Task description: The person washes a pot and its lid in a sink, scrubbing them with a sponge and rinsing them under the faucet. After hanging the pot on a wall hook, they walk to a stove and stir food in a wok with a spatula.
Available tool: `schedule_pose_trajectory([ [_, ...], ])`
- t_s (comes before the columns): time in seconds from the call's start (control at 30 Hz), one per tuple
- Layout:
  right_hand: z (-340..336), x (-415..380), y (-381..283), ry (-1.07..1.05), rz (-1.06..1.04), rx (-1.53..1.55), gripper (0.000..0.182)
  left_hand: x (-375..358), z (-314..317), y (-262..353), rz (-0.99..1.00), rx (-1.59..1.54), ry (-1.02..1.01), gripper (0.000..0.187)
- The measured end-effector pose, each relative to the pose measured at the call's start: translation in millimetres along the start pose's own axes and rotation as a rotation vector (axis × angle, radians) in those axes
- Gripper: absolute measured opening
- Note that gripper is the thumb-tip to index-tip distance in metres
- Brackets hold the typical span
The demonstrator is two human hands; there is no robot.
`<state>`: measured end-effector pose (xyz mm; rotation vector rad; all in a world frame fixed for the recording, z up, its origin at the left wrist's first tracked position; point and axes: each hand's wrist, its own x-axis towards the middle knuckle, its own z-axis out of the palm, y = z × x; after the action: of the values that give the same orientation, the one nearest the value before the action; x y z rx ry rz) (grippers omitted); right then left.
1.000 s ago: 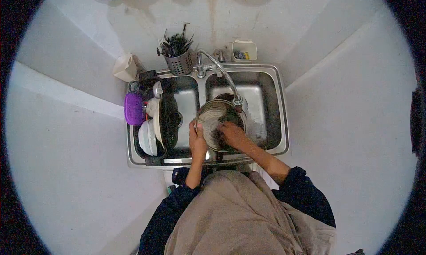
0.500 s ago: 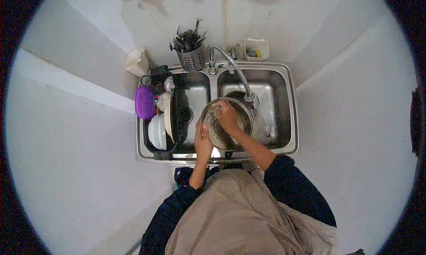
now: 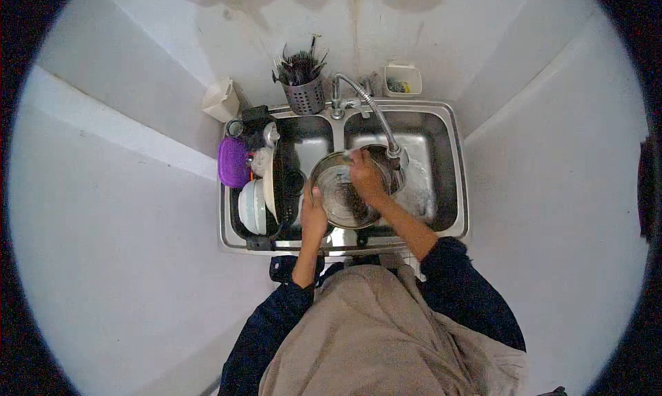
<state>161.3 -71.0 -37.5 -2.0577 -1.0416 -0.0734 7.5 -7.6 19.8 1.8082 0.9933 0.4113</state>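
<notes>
A round, shallow metal bowl (image 3: 339,201) with wet, foamy streaks inside is held over the divider between the two sink basins. My left hand (image 3: 314,215) grips its left rim, with the thumb over the edge. Inside the far right part of the bowl, my right hand (image 3: 369,181) has its fingers bent against the surface; what they hold, if anything, is hidden. A flexible faucet (image 3: 381,113) arches over the right basin, its head just beyond my right hand. Behind the bowl, part of a dark round pan (image 3: 378,152) shows.
A dish rack (image 3: 259,243) at left holds white bowls (image 3: 251,206), a purple container (image 3: 233,162) and other dishes. Behind the sink stand a perforated cutlery holder (image 3: 304,97) and a white caddy (image 3: 403,80). The right basin (image 3: 441,182) has wet patches.
My right hand has moved rightward along the inside of the bowl. The bowl sits slightly farther left over the sink, and the whole view has shifted a little.
</notes>
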Motion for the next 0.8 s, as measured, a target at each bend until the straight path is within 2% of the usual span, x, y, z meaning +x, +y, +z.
schedule_pose_trajectory([
  [0.03,10.0,3.3,-13.3,0.165,0.058,0.126,0.022,-1.2,0.3,5.1,0.012,0.013,-0.015,0.055],
  [0.13,16.6,1.2,-63.9,0.165,0.119,0.383,0.02,-0.6,8.4,-1.6,0.055,0.006,-0.033,0.055],
  [0.23,29.6,4.9,-40.9,0.155,0.229,0.506,0.018,-6.4,12.9,-9.8,-0.008,0.053,0.016,0.052],
  [0.33,23.7,5.8,-54.7,0.046,0.35,0.625,0.017,-8.0,11.5,-2.6,0.055,-0.059,0.016,0.05],
  [0.37,16.2,-3.2,-74.6,0.116,0.165,0.612,0.014,-8.4,8.9,4.5,0.034,-0.053,0.011,0.049],
  [0.47,23.9,-3.4,-63.3,0.132,0.173,0.549,0.012,-15.6,-1.9,26.2,-0.047,-0.026,-0.006,0.047],
  [0.5,27.3,1.7,-52.2,0.153,0.318,0.702,0.014,-9.5,13.5,-13.1,0.002,0.033,0.042,0.047],
  [0.6,23.7,-8.7,-57.4,-0.003,0.612,1.001,0.018,-11.8,12.7,-6.6,0.022,-0.118,0.004,0.05],
  [0.63,14.4,-14.3,-67.6,0.096,0.239,0.61,0.018,-13.1,11.2,-5.2,0.006,-0.106,0.011,0.05],
  [0.73,0.0,-39.6,-66.5,-0.378,0.171,0.615,0.014,-4.7,-3.9,5.1,-0.037,-0.069,0.035,0.05],
  [0.77,-6.9,-48.9,-60.2,-0.523,0.07,0.527,0.014,-2.0,-7.4,12.5,0.191,0.091,0.117,0.05],
  [0.8,-15.8,-57.4,-48.9,-0.664,-0.036,0.435,0.014,0.5,-10.6,3.8,0.165,0.056,0.094,0.051],
])
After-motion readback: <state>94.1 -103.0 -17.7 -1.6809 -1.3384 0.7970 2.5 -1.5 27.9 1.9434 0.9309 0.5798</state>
